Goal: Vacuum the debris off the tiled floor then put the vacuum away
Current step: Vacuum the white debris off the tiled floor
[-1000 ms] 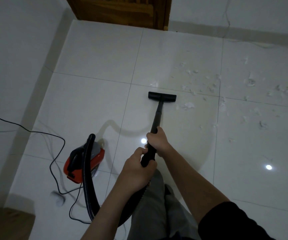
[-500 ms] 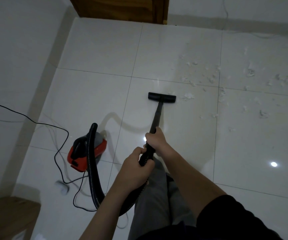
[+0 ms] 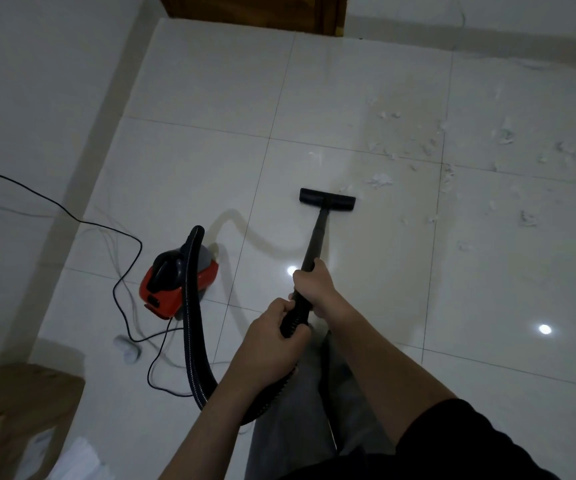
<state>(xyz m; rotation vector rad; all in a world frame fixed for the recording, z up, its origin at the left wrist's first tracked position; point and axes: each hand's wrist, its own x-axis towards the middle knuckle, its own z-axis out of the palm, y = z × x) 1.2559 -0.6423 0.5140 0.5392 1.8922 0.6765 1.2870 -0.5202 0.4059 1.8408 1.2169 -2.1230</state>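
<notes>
Because the wand (image 3: 317,237) is a stiff, thin black tube with a flat floor head (image 3: 327,200) at its far end, it should handle as a light rigid lever that slides easily on the glossy tiled floor (image 3: 210,98), and the sensible place to hold it is where it is held now: the right hand (image 3: 314,284) has its fingers wrapped round the lower shaft, and the left hand (image 3: 274,336), just behind it, grips the ribbed cuff where the hose (image 3: 191,327) joins. That hose looks soft and springy, looping back to the red canister (image 3: 177,284), which sits to the left of the wand and nearer the person than the floor head; the canister is likely the heavy part and will want lifting by its top handle when put away. A loose power cord (image 3: 120,296) trails left of the canister and could snag. White debris (image 3: 380,180) lies just beyond and right of the floor head, with more scraps scattered well to its right. Compared with half a second ago, the floor head has drawn a little back from the nearest clump, which now lies clear of its right corner, and both hands keep the same hold.
</notes>
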